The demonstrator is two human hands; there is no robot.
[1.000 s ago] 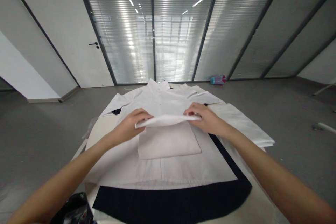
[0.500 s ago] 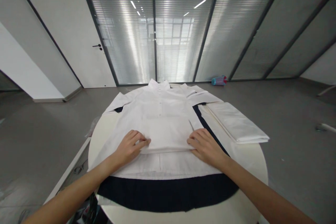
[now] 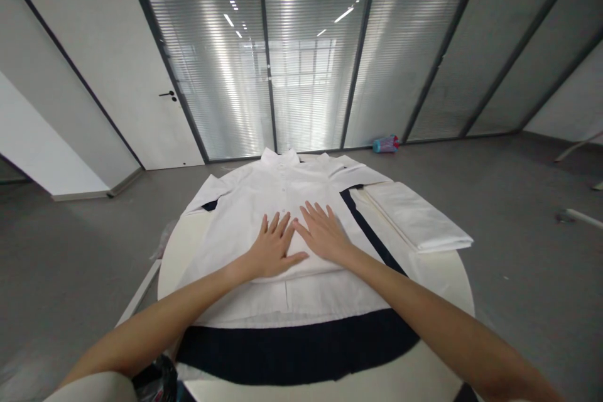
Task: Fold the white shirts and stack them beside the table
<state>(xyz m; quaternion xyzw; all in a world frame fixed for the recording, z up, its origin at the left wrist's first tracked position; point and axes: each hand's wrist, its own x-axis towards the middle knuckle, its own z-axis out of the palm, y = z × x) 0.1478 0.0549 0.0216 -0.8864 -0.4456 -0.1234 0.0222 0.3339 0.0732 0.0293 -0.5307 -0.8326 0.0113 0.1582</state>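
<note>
A white collared shirt (image 3: 249, 207) is spread on a round table, its collar pointing away from me and its sleeves out to both sides. A folded white layer with an edge near me lies across its lower middle. My left hand (image 3: 274, 245) rests flat on this cloth, fingers spread. Beside it, my right hand (image 3: 324, 232) also lies flat with the fingers apart, its thumb close to the left fingertips. Neither hand grips anything. Dark navy cloth (image 3: 292, 355) shows under the shirt's near hem and along its right side.
The round cream table (image 3: 386, 374) holds another folded white cloth (image 3: 419, 217) on the right, overhanging the edge. On the floor beyond lies a blue and red cylindrical object (image 3: 385, 144) by the glass partition. A dark bag-like item (image 3: 160, 380) sits below the table at lower left.
Both hands have moved inward and away from me, from the sides of the fold to the shirt's middle. Their bent fingers have spread flat. The camera view has shifted slightly.
</note>
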